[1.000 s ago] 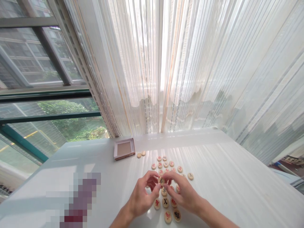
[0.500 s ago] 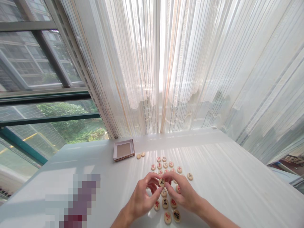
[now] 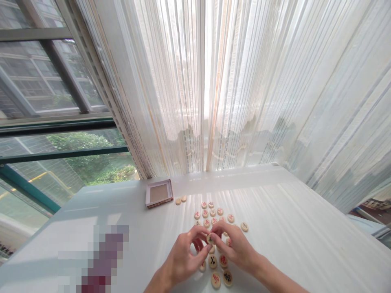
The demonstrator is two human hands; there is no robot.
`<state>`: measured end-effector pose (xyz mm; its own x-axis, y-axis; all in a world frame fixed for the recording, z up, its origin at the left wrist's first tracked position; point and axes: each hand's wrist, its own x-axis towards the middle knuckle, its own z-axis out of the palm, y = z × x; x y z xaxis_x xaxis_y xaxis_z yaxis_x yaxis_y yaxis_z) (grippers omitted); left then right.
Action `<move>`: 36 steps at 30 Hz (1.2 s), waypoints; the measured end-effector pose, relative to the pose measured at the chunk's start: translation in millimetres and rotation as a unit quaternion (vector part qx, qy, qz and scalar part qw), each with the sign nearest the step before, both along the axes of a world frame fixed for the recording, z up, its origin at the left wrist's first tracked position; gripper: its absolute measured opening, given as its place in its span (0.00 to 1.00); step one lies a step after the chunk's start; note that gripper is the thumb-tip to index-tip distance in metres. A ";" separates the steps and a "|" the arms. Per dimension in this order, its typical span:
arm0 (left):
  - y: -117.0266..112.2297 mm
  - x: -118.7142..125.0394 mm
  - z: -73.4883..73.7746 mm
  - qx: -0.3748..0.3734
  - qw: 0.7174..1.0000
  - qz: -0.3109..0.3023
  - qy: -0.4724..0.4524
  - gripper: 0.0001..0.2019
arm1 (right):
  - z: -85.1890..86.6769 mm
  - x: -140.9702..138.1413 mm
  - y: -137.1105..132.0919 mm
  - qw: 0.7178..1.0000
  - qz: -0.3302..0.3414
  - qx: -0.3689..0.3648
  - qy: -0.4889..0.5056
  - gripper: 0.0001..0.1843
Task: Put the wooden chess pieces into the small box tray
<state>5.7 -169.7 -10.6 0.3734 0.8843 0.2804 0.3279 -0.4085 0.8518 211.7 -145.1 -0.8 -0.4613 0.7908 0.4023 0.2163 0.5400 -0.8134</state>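
Observation:
My left hand [image 3: 185, 254] and my right hand [image 3: 232, 245] meet over the white table [image 3: 290, 228], both pinching one round wooden chess piece [image 3: 209, 239] with a dark character between thumbs and fingertips. The piece is held just above several similar wooden discs [image 3: 213, 212] with red or black characters lying flat on the table. More discs lie under and near my wrists, among them one marked with a black X [image 3: 212, 261].
A small open cardboard box [image 3: 159, 193] sits at the back left, with two plain discs [image 3: 181, 200] beside it. Sheer white curtains [image 3: 244, 89] hang behind the table. A window [image 3: 45, 101] is at the left. A blurred patch [image 3: 97, 260] covers the near left.
The held piece has dropped slightly toward the table and turned, its face now less visible. Both hands stay pinched on it in nearly the same place.

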 end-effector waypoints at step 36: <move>5.0 -1.3 2.7 -0.093 0.990 0.020 -0.104 0.10 | -1.6 -1.6 -1.9 0.998 0.035 0.042 -0.027 0.09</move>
